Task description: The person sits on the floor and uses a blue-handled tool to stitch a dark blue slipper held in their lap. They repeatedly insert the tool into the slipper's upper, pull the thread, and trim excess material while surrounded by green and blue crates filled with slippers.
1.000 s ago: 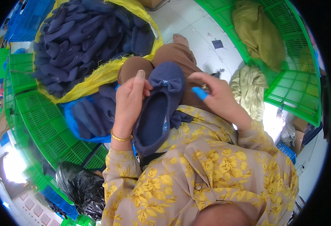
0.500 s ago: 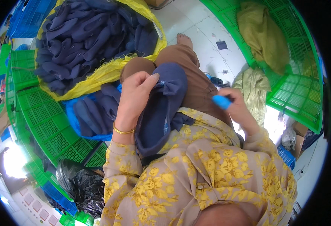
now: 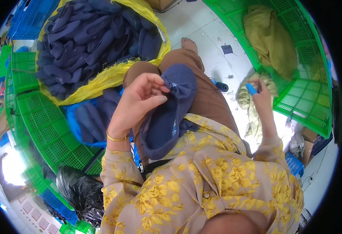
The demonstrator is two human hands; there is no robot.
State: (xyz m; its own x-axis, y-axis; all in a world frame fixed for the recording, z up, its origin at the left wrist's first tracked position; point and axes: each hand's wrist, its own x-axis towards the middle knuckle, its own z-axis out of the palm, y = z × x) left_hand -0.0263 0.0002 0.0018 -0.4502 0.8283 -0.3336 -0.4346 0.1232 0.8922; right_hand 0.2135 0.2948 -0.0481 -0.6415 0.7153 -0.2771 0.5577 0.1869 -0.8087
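Note:
A dark navy cloth shoe (image 3: 160,134) with a knotted bow on its upper rests across my lap, toe pointing away from me. My left hand (image 3: 141,97), a gold bangle at its wrist, has its fingers curled at the shoe's edge beside the bow, thumb bent toward them. Out to the right, apart from the shoe, my right hand (image 3: 261,93) is raised with its fingers drawn together. A blue cover (image 3: 251,89) wraps one of its fingers. Whatever those fingers pinch is too small to see.
A yellow woven sack (image 3: 100,86) full of navy shoes (image 3: 89,37) stands at the upper left, with a blue bag (image 3: 74,124) of more below it. Green crates (image 3: 48,132) flank both sides. Olive cloth (image 3: 270,43) hangs over the right one. A dark spool (image 3: 221,86) lies on the floor.
My right hand has moved right and slightly up, away from my lap. My left hand's fingers have shifted beside the bow, and the thumb has come off the toe area.

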